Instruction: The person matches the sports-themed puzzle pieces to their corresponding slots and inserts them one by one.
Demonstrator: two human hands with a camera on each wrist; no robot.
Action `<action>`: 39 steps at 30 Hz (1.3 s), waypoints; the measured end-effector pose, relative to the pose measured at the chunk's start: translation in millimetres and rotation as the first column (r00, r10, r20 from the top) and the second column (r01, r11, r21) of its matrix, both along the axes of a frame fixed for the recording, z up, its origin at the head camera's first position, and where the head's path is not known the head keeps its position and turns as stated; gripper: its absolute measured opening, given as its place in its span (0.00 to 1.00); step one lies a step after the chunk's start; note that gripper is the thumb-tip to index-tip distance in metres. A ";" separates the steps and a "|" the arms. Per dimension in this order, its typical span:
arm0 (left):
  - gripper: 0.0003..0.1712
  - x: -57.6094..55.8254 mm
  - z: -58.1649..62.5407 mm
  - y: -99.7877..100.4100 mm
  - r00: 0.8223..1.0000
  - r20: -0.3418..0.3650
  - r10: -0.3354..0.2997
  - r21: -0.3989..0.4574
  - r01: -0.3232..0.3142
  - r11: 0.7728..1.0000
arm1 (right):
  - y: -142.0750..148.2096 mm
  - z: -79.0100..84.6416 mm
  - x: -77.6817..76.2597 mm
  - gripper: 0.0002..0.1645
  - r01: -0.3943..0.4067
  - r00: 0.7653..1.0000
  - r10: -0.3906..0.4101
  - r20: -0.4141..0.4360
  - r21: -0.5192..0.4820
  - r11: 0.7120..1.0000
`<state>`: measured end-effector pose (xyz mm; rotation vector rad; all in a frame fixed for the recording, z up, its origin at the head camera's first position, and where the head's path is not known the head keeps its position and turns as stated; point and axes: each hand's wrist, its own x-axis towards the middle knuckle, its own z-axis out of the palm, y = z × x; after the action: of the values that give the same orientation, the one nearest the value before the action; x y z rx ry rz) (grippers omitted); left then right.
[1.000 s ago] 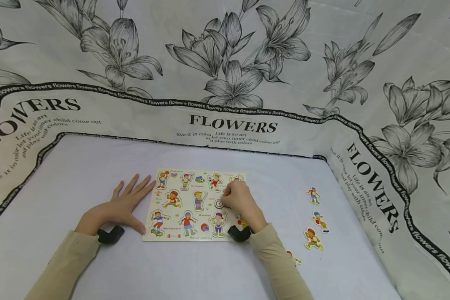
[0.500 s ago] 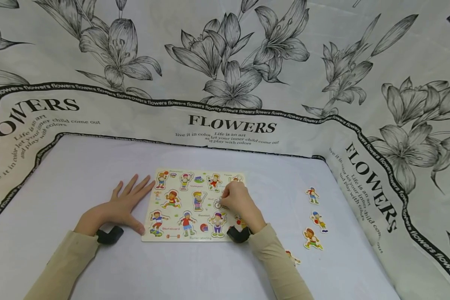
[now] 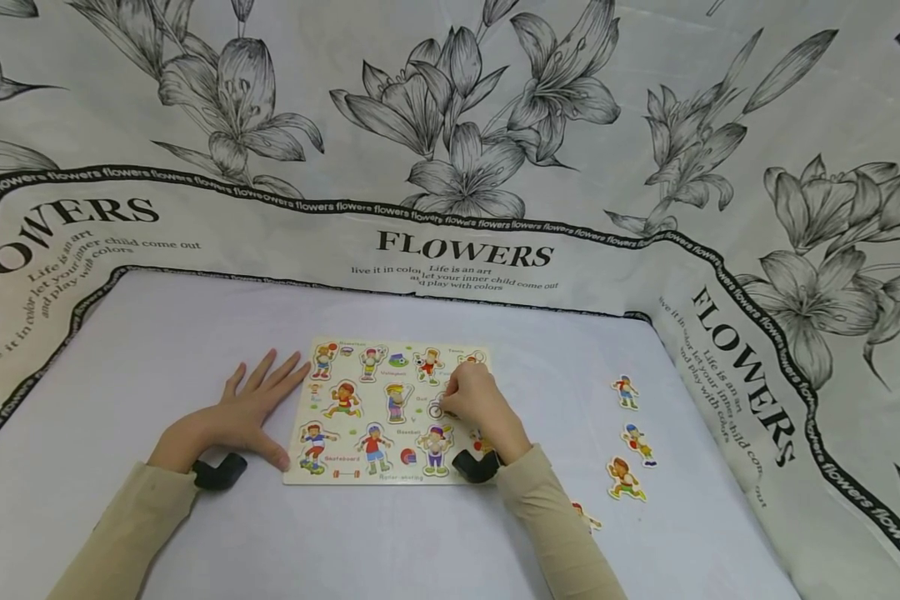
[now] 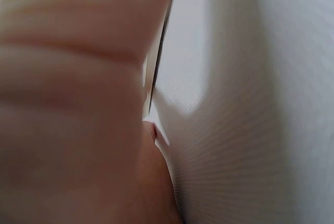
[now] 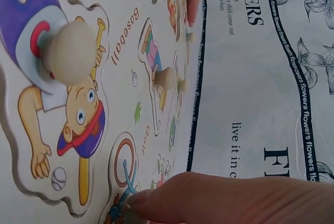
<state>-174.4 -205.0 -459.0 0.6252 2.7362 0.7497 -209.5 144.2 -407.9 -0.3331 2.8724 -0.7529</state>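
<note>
A cream puzzle board (image 3: 297, 468) printed with sports figures lies flat on the white cloth. My right hand (image 3: 483, 404) is over its right side, pinching the knob of a bicycle puzzle piece (image 5: 124, 164) that sits at its outline in the board. Most of that piece is hidden behind the fingers; a wheel shows. Close by in the right wrist view is the baseball player piece (image 5: 86, 114), its round wooden knob (image 5: 70, 51) standing up. My left hand (image 3: 232, 425) lies with fingers spread at the board's left edge, thumb by the lower left corner.
Several loose figure pieces lie right of the board, among them a blue-clad one (image 3: 626, 392), one in a cap (image 3: 639, 444) and a runner (image 3: 626, 479). Another piece (image 3: 587, 517) is partly behind the right sleeve (image 3: 558, 525). Flower-printed cloth (image 3: 465, 250) rises behind the table.
</note>
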 end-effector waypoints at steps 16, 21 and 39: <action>0.83 -0.6 -1.3 -0.5 1.000 -0.003 0.000 -0.010 0.000 1.000 | 13.7 -2.1 -4.6 0.05 -0.031 1.000 0.031 0.004 -0.056 0.998; 0.83 -1.0 -2.2 0.0 1.000 -0.005 0.000 -0.016 0.000 1.000 | 30.4 -3.7 -8.2 0.05 -0.025 0.999 0.022 -0.030 -0.118 0.993; 0.85 -2.5 -9.5 -3.2 1.000 -0.007 -0.010 -0.004 0.010 1.000 | 129.3 -13.8 -27.9 0.10 0.195 0.975 -0.211 -0.073 -0.181 0.964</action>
<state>-176.8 -208.2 -468.5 0.6410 2.7380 0.7414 -237.4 273.5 -421.7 -0.0947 2.9657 -1.0539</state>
